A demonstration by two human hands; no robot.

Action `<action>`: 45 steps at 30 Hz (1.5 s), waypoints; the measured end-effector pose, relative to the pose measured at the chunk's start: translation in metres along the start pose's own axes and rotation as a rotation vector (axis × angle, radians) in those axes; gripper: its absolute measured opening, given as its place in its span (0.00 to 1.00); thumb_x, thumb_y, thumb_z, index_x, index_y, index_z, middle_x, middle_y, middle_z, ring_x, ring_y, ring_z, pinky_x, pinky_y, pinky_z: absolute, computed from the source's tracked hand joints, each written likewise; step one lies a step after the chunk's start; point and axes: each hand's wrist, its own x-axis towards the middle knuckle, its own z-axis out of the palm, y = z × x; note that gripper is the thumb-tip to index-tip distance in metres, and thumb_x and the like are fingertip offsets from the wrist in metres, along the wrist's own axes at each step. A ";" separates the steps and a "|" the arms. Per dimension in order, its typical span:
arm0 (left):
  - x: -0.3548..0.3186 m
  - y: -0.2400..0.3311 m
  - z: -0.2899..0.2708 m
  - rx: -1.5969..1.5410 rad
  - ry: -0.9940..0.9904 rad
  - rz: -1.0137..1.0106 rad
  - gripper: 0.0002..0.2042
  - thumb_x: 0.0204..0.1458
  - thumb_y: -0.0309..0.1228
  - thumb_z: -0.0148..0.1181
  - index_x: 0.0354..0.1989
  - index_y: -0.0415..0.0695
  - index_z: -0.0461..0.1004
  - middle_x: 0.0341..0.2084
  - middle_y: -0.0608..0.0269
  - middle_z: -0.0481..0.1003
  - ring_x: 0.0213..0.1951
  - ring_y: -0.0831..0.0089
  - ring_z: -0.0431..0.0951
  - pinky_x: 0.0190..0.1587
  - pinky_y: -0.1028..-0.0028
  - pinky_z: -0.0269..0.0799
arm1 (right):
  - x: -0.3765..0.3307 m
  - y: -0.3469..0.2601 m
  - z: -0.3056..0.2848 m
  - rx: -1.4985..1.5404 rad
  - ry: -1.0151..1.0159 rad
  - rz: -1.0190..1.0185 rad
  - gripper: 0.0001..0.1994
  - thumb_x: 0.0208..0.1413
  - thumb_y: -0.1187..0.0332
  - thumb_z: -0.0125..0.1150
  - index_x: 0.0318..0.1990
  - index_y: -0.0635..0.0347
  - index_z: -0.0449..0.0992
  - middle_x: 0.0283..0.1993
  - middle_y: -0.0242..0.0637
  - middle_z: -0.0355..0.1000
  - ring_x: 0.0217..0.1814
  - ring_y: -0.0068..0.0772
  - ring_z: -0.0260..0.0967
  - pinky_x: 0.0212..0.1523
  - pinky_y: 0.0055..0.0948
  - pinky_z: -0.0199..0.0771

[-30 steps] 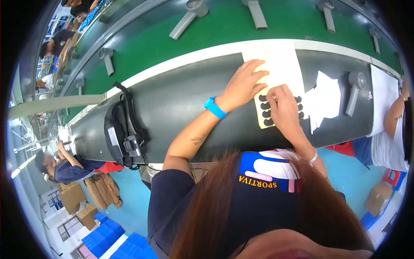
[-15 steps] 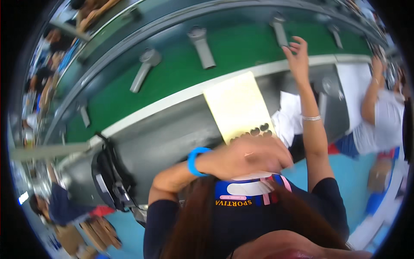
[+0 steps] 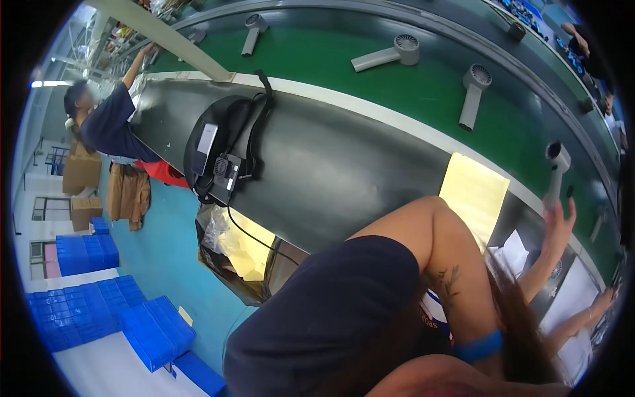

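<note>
At the green conveyor's near edge on the right, my right hand (image 3: 557,228) has thumb and fingers at the lower handle of a grey handheld fan (image 3: 559,159), seemingly gripping it. One finger stands away from the handle, with a small dark piece (image 3: 570,190) at its tip. My left arm is bent across the front of me, a blue band (image 3: 479,346) on its wrist; the left hand itself is hidden behind hair and the lower edge. Beyond my left elbow lies a yellow sheet (image 3: 475,192) on the dark bench, and crumpled white paper (image 3: 512,251) is beside it.
More grey fans (image 3: 473,99) lie along the green belt (image 3: 317,56). A black bag (image 3: 198,162) with a cabled device sits on the bench (image 3: 317,152). Below stands an open bag (image 3: 248,248) of yellow paper. Blue crates (image 3: 149,331) and a co-worker (image 3: 109,126) are at left; another co-worker's hand (image 3: 603,301) is at right.
The view has swung left, bringing the bag and crates further in. My left hand has dropped out of sight. The right hand, apart from a fan before, is now at a fan's handle.
</note>
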 end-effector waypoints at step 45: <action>-0.138 0.003 -0.059 1.130 0.974 -0.208 0.19 0.46 0.17 0.62 0.49 0.35 0.71 0.48 0.51 0.71 0.33 0.75 0.76 0.34 0.78 0.79 | -0.210 -0.092 0.102 -0.021 -0.165 -0.393 0.05 0.53 0.81 0.57 0.37 0.65 0.71 0.37 0.34 0.69 0.36 0.21 0.64 0.37 0.20 0.65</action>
